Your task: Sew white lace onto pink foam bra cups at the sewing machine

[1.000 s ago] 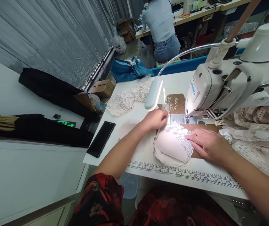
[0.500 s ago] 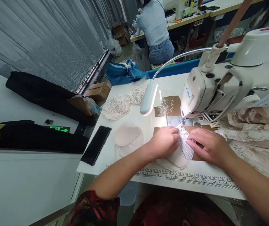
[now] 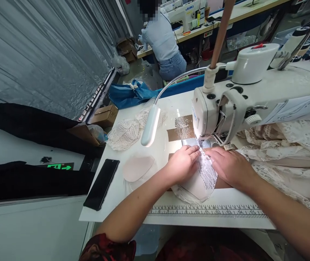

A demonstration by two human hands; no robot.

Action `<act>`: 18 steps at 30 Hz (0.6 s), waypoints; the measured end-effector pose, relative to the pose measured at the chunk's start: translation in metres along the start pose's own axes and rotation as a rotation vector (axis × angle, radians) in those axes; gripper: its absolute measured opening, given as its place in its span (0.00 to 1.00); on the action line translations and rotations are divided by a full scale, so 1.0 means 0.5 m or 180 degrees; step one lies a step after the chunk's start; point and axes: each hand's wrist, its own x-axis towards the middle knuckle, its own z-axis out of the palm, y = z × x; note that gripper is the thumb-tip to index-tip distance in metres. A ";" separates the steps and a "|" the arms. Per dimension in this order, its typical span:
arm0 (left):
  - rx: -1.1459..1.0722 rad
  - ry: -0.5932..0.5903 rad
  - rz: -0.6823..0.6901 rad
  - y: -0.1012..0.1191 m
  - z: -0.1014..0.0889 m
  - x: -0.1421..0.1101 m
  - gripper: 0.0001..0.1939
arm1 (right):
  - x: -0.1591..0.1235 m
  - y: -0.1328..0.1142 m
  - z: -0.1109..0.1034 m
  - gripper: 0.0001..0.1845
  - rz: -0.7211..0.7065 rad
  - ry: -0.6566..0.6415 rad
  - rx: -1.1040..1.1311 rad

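Note:
A beige, cup-shaped fabric piece point(image 3: 191, 186) with a strip of white lace point(image 3: 207, 174) lies beneath both hands at the sewing machine point(image 3: 205, 116). My left hand point(image 3: 183, 165) presses the lace from the left, its fingers together just by the needle area. From the right, my right hand point(image 3: 229, 166) has its fingertips closed on the lace edge near the presser foot. My fingers partly cover the lace's upper end. To the left, another beige cup piece point(image 3: 138, 168) rests on the white table point(image 3: 160, 159).
A black phone point(image 3: 102, 185) lies at the table's left. White lace pieces point(image 3: 125, 134) sit behind, under a lamp point(image 3: 151, 127). Lace garments point(image 3: 280, 163) are heaped right of the machine. A printed ruler point(image 3: 206, 211) runs along the front edge. Beyond, a person point(image 3: 162, 43) sits at another table.
The camera view has shifted to the right. My right hand has moved closer to the needle and flattened over the lace's edge. The lace's upper end now sits at the presser foot.

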 end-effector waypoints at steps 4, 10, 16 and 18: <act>-0.0013 -0.0071 0.0042 -0.004 -0.006 0.003 0.20 | 0.012 -0.008 -0.005 0.22 0.0041 -0.0265 -0.0084; -0.0005 0.0000 0.0265 -0.020 -0.013 0.008 0.20 | 0.025 -0.012 -0.014 0.20 0.0251 -0.0569 -0.0108; 0.0098 -0.0200 0.0555 -0.057 -0.023 0.027 0.23 | 0.035 -0.019 -0.013 0.22 0.0523 -0.0715 -0.0094; 0.0113 -0.0290 0.0585 -0.068 -0.028 0.030 0.24 | 0.034 -0.018 -0.013 0.20 0.0503 -0.0677 -0.0066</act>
